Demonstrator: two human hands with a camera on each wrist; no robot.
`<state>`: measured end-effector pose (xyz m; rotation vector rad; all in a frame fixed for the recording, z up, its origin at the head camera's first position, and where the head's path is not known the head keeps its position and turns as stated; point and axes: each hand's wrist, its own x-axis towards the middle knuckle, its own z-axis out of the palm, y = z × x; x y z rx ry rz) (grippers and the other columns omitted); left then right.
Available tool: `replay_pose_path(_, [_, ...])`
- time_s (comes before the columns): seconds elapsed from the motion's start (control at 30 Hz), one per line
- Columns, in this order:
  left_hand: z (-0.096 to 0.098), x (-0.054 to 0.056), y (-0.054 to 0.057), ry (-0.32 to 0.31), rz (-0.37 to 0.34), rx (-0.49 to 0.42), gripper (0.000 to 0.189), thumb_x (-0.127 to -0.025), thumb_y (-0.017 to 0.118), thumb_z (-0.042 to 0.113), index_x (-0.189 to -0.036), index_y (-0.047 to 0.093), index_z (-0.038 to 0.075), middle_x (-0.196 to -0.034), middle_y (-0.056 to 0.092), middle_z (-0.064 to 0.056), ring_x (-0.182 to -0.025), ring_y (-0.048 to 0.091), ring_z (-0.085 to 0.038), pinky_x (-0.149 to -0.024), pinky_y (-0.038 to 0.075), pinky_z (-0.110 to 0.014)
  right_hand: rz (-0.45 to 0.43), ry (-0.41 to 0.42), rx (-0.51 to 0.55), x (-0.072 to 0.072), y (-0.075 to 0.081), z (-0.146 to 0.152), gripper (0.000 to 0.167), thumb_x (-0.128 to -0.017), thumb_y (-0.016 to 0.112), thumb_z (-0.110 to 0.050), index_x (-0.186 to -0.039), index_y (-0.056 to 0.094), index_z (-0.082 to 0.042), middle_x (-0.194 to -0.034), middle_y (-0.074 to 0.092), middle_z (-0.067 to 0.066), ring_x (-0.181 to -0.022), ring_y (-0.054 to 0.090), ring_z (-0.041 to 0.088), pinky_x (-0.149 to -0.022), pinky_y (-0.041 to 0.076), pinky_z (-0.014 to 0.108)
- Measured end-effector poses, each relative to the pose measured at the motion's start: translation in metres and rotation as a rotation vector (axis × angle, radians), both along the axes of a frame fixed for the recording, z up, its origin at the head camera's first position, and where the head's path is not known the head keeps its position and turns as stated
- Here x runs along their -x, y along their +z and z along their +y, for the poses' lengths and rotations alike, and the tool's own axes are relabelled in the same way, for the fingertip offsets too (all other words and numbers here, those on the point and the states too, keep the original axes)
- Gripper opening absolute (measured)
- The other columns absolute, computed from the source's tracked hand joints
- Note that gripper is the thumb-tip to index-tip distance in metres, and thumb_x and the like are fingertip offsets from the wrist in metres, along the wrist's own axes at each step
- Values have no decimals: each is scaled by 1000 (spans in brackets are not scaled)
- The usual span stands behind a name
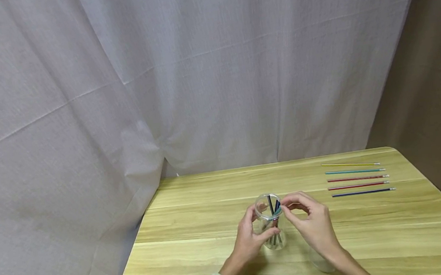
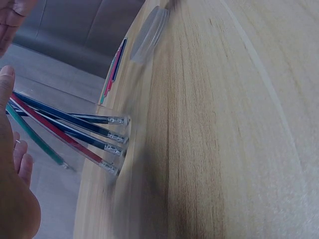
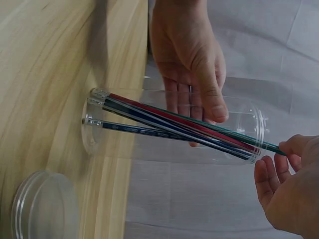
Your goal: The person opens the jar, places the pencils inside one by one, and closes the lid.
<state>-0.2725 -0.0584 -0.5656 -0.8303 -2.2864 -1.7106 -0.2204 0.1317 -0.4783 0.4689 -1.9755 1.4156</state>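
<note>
A clear plastic jar (image 3: 149, 154) stands on the table with several pencils inside, eraser ends down. My left hand (image 1: 250, 236) grips the jar's side, thumb at the front and fingers behind. At the rim, my right hand (image 1: 312, 222) pinches the upper end of a green pencil (image 3: 271, 148), whose length reaches down into the jar. A red pencil (image 3: 184, 119) and several dark blue pencils (image 3: 144, 130) lean together beside it. In the left wrist view, the metal ferrules of the blue pencils (image 2: 82, 118) show near the jar's bottom.
A round clear lid (image 3: 47, 206) lies on the table near my right forearm. Toward the back right lie several pencils in a row: a yellow pencil (image 1: 350, 165), a teal pencil (image 1: 355, 171), two red ones and a dark blue pencil (image 1: 363, 192). Grey curtain (image 1: 215, 88) hangs behind.
</note>
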Motion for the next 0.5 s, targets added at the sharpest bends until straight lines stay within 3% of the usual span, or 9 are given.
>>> replay_pose_path(0.33, [0,0,0,2,4,6,75,-87,91,22,-150,52,10,-145,64,-5,-129,64,-34,-112,47,-50,14,-59,-84,3,-7,-1,27,-80,83,17,-98,77,-2,-101,77,5,-85,72,11,-81,60,20])
replay_pose_path(0.5, [0,0,1,1,7,5,75,-87,91,21,-149,52,8,-145,64,-6,-128,64,-38,-111,48,-49,33,-83,-123,3,-7,-1,27,-80,84,15,-97,79,-4,-101,78,4,-84,72,12,-79,60,19])
